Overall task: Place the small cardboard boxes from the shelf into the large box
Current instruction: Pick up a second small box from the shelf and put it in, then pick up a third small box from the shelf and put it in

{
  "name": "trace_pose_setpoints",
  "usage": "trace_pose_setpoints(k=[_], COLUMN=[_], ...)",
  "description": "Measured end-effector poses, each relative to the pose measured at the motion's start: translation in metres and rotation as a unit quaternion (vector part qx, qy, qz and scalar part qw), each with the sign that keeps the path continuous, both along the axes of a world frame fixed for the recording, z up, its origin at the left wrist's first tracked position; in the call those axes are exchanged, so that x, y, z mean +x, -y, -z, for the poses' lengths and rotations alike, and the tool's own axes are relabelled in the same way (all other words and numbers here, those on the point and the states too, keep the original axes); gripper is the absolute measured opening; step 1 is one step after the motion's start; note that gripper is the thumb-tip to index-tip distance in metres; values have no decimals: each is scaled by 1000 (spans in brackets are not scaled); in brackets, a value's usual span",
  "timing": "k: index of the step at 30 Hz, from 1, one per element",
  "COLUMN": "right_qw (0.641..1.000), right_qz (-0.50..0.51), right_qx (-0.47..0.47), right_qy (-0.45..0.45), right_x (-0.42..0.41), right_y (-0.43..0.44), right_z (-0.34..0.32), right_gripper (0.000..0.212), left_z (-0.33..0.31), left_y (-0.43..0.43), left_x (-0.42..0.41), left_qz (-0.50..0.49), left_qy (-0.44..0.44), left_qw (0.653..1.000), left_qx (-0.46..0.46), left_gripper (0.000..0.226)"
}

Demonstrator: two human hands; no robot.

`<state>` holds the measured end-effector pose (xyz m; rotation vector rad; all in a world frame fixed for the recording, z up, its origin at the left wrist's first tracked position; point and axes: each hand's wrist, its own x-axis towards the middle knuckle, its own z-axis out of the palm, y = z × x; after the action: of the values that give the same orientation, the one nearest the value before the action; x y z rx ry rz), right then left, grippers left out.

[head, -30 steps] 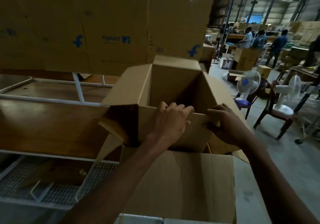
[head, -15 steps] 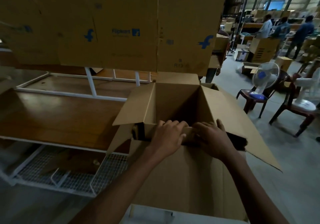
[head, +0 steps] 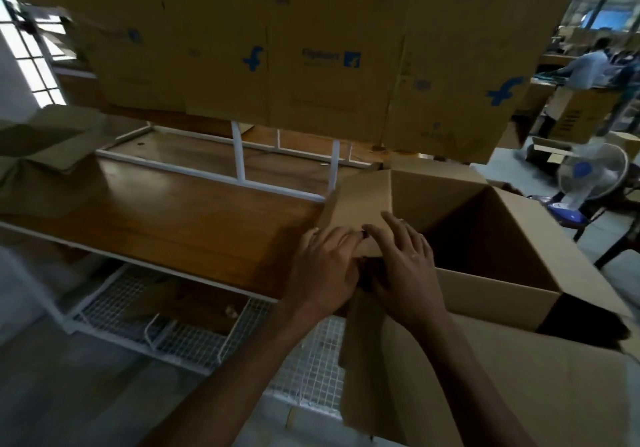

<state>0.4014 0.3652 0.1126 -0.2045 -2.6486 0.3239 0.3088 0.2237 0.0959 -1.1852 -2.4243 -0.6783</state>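
Note:
The large open cardboard box [head: 512,235] stands at the right, its inside dark and its contents hidden. Its left flap [head: 363,200] lies out toward the wooden shelf [head: 173,218]. My left hand [head: 325,266] and my right hand [head: 405,266] are side by side at the box's near left corner. Both press on the base of that flap, fingers bent over the cardboard edge. Flattened brown cartons with blue logos [head: 304,48] hang above the shelf. A small brown cardboard box [head: 45,148] sits at the shelf's far left end.
A white wire rack [head: 166,329] runs below the wooden shelf. White frame posts [head: 239,152] rise behind it. To the right are a table fan [head: 588,176], dark chairs and people working at distant tables. The near flap of the large box [head: 485,387] spreads low right.
The view has swung left and down. Both hands slid from the box's near rim to its left corner, and the left flap now folds outward under them.

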Motion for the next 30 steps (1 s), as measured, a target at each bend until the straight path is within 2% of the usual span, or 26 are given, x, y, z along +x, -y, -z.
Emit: trace_pose_setpoints(k=[5, 13, 20, 30], right_qw=[999, 989, 972, 938], right_qz=[-38, -137, -230, -329], right_qx=[-20, -46, -50, -90], right_qy=[-8, -34, -2, 62], right_x=[-82, -220, -344, -555], right_y=[97, 274, 398, 537], right_z=[2, -1, 1, 16], right_gripper=[59, 57, 55, 61], left_z=[0, -11, -6, 15], left_y=[105, 301, 436, 579], left_x=[-74, -179, -275, -443], left_qz=[-45, -161, -257, -363], left_qy=[-1, -10, -8, 31], left_qw=[999, 987, 966, 930], left_qx=[30, 8, 4, -36], left_gripper=[51, 54, 51, 48])
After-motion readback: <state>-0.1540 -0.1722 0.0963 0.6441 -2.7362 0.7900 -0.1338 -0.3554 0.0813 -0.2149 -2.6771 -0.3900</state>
